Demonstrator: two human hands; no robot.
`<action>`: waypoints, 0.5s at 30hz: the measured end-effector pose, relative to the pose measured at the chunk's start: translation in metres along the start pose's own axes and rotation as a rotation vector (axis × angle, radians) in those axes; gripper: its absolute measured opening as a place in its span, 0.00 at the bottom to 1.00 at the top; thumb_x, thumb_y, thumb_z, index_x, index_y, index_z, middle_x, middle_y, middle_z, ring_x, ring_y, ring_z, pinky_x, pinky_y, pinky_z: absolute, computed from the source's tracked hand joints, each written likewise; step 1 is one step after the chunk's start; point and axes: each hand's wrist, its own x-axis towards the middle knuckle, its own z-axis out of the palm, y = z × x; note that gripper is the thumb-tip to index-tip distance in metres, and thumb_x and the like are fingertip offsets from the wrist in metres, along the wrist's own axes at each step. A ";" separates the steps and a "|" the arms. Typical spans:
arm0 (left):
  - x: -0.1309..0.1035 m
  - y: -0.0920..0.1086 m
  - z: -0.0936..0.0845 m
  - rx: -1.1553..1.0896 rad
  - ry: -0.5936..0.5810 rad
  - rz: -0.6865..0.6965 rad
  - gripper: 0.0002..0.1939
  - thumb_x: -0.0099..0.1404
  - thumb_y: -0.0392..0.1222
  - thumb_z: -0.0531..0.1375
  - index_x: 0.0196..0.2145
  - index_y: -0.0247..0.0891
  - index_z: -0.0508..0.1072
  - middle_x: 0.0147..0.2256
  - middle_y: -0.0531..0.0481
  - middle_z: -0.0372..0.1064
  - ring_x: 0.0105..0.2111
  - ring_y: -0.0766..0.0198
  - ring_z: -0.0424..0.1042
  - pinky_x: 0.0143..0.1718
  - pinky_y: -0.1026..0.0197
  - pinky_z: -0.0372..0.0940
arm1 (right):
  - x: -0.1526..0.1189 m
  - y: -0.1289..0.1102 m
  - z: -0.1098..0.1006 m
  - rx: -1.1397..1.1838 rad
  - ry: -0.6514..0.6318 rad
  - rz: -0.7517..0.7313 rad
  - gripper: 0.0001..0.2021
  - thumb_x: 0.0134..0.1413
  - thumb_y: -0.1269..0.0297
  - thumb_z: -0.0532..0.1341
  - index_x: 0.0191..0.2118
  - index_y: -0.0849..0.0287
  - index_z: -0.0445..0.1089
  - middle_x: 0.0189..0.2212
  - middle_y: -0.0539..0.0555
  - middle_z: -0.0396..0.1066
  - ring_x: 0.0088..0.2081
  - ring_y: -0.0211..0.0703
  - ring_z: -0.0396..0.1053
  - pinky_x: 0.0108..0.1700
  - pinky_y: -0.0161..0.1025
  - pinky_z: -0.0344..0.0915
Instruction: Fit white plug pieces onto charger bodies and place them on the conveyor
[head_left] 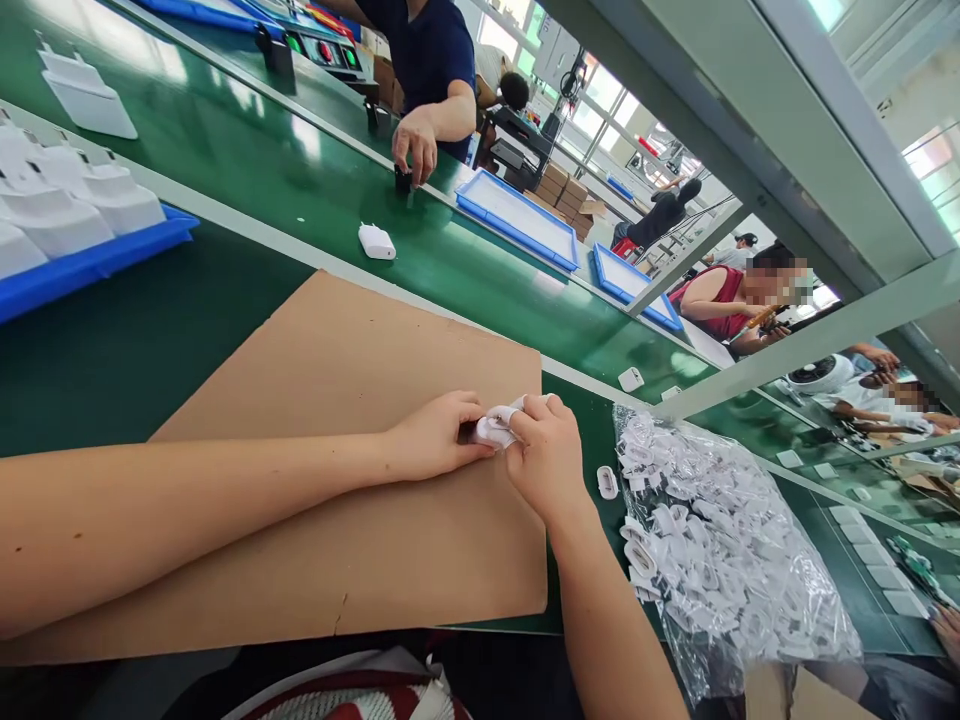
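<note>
A small white plastic charger housing (493,428) is between my two hands, above the sheet of brown cardboard (360,370). My left hand (435,436) has its thumb and fingers closed on the left end of the housing. My right hand (547,450) grips the right end, where the fingers hide part of the white plastic. Whether a separate part sits under the right fingers I cannot tell. Just right of my right hand, a loose white oval cover (607,483) lies on the green bench. Beside it, a clear plastic bag (720,560) is full of similar white covers.
A blue tray (97,262) of white plug chargers stands at left. Several white chargers, one a charger (376,241) straight ahead, lie on the green conveyor belt (255,190). Across it, a co-worker's hand (416,145) touches a black object. A metal beam (810,340) crosses at right.
</note>
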 end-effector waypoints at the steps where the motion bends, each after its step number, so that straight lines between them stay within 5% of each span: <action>1: 0.000 0.000 0.000 -0.009 -0.003 -0.007 0.18 0.62 0.58 0.63 0.34 0.38 0.75 0.34 0.48 0.66 0.36 0.56 0.70 0.36 0.56 0.64 | 0.001 0.001 -0.001 -0.006 -0.023 -0.007 0.11 0.45 0.79 0.61 0.32 0.55 0.72 0.32 0.52 0.67 0.38 0.46 0.59 0.40 0.41 0.52; 10: 0.002 0.003 0.000 -0.009 0.010 -0.069 0.20 0.56 0.61 0.64 0.30 0.38 0.75 0.32 0.49 0.66 0.34 0.56 0.70 0.35 0.56 0.64 | 0.015 -0.002 -0.005 0.141 -0.175 0.159 0.09 0.43 0.79 0.60 0.27 0.57 0.71 0.29 0.50 0.64 0.33 0.42 0.63 0.36 0.39 0.54; 15: -0.001 0.014 0.001 0.029 0.013 -0.072 0.21 0.57 0.61 0.61 0.33 0.40 0.77 0.34 0.47 0.70 0.36 0.52 0.73 0.39 0.52 0.67 | -0.010 0.006 -0.008 0.311 -0.032 0.208 0.17 0.50 0.76 0.64 0.46 0.56 0.74 0.42 0.53 0.73 0.44 0.46 0.68 0.48 0.41 0.63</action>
